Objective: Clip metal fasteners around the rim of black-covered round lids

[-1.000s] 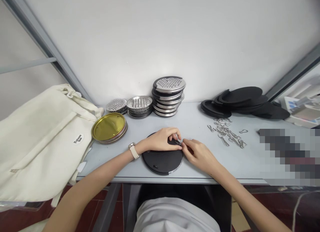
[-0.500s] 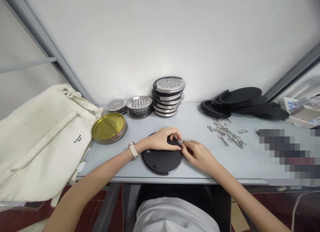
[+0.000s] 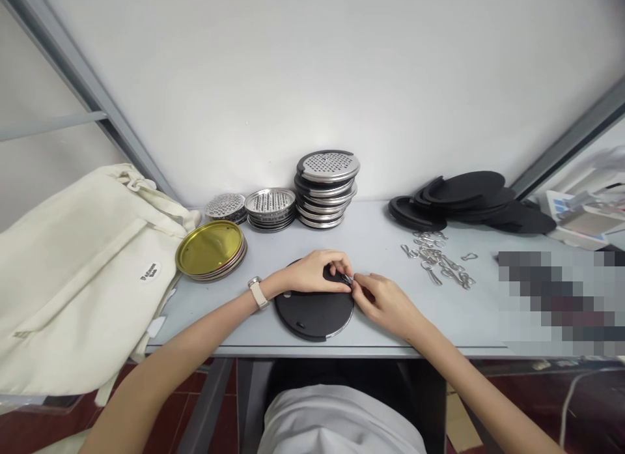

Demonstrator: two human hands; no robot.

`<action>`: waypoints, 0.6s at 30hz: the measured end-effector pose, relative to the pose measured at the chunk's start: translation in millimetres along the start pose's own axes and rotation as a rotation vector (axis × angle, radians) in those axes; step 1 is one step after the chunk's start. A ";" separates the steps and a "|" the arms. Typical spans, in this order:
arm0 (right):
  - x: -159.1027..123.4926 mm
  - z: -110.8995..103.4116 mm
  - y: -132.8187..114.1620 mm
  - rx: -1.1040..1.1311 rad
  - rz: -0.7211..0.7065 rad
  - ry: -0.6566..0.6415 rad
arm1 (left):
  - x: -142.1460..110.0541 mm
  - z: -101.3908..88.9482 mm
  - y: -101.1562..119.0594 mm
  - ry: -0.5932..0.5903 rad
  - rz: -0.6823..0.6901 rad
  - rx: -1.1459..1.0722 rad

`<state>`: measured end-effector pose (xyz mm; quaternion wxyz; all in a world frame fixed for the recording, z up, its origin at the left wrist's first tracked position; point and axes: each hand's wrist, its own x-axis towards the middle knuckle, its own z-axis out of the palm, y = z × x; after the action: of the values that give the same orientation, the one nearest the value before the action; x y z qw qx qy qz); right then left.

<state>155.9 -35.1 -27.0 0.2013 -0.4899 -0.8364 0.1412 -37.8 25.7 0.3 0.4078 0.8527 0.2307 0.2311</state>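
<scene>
A round black disc (image 3: 315, 316) lies flat near the table's front edge, a strip of bright metal rim showing at its lower right. Over its far half rests my left hand (image 3: 317, 271), closed, with thumb and fingertips pinching a small metal clip (image 3: 346, 279) at the disc's right side. My right hand (image 3: 383, 301) meets it from the right, its thumb and forefinger closed on the end of the same clip. The fingers partly hide the clip and the disc's far edge.
Loose metal clips (image 3: 437, 258) lie right of my hands, with black round covers (image 3: 463, 190) behind. A tall stack of graters (image 3: 327, 190), lower perforated discs (image 3: 270, 210) and gold lids (image 3: 209, 249) stand along the back and left. A cream bag (image 3: 88, 271) leans at left.
Both hands stay at the disc's right side, with the clip shifting slightly between the fingertips. The whole view has moved a little; nothing was put down or picked up.
</scene>
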 end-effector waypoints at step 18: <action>0.1 -0.2 -0.1 -0.013 -0.017 0.029 | -0.2 0.1 -1.0 -0.006 -0.014 0.032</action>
<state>156.0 -35.1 -26.8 0.2112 -0.4860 -0.8385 0.1270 -38.1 26.1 -0.5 0.3967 0.8581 0.2390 0.2219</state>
